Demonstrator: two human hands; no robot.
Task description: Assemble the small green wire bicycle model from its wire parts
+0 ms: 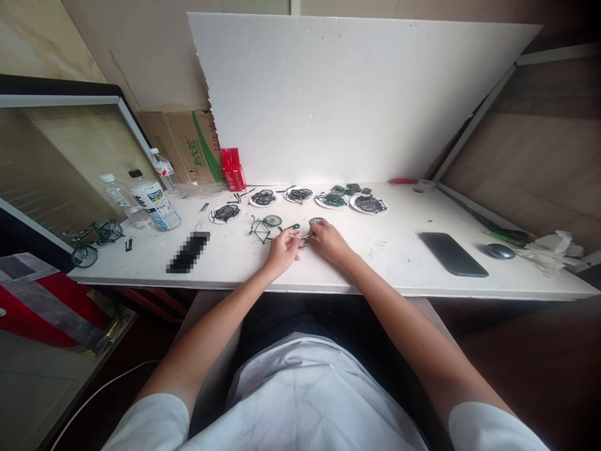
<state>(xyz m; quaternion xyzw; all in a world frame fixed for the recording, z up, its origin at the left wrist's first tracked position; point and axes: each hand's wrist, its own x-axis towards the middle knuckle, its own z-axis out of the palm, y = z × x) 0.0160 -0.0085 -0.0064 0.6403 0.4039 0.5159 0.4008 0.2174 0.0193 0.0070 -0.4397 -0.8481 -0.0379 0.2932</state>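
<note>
On the white table (399, 263) my left hand (283, 249) and my right hand (328, 241) meet over a small dark metal part (304, 240), each pinching one end of it. Just left of my left hand lies a partly built green model bicycle frame with one wheel (265, 225). A loose small wheel (316, 221) lies just beyond my right hand. Several white dishes (367, 203) of dark and green parts stand in a row behind the hands.
A finished green model bicycle (94, 241) stands at the table's left edge, near water bottles (154, 200). A red box (233, 169) and a cardboard box (188, 147) are at the back left. A phone (453, 254) and a mouse (500, 251) lie to the right. A white foam board (352, 94) leans behind.
</note>
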